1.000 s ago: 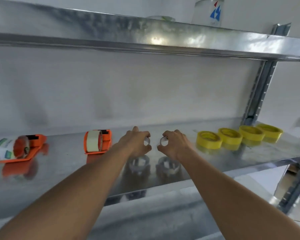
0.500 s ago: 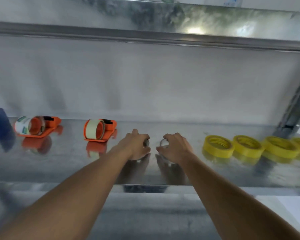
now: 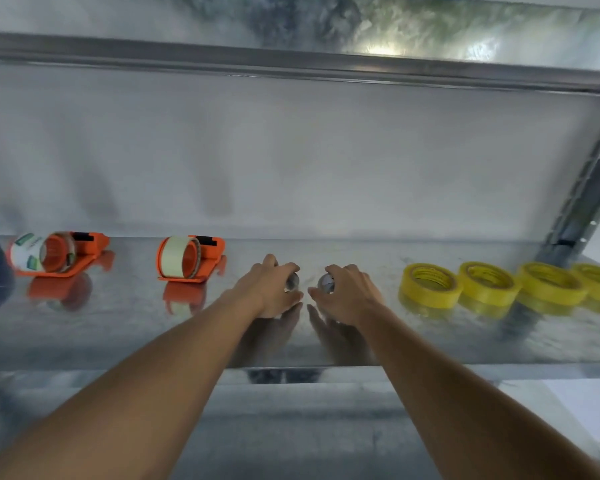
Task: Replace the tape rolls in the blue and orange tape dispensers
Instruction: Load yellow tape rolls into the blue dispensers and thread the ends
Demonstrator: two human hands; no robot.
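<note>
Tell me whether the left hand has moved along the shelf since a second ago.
No. The left hand sits in the same spot, just right of the nearer orange dispenser, over a clear roll; only the camera shifted.

I see a shiny metal shelf (image 3: pixel 430 341). Left of my hands lie two orange tape dispensers (image 3: pixel 191 259) (image 3: pixel 59 256). Right of them sit four yellow tape rolls (image 3: pixel 428 285).

A shiny metal shelf (image 3: pixel 430 341) is seen across the whole view, and reflections are shown on its surface. Above it, a second metal shelf (image 3: pixel 291 60) is mounted. A slotted grey upright post (image 3: pixel 582 209) is fixed at the right. Behind the shelves, a pale wall (image 3: pixel 291 161) is visible.
</note>
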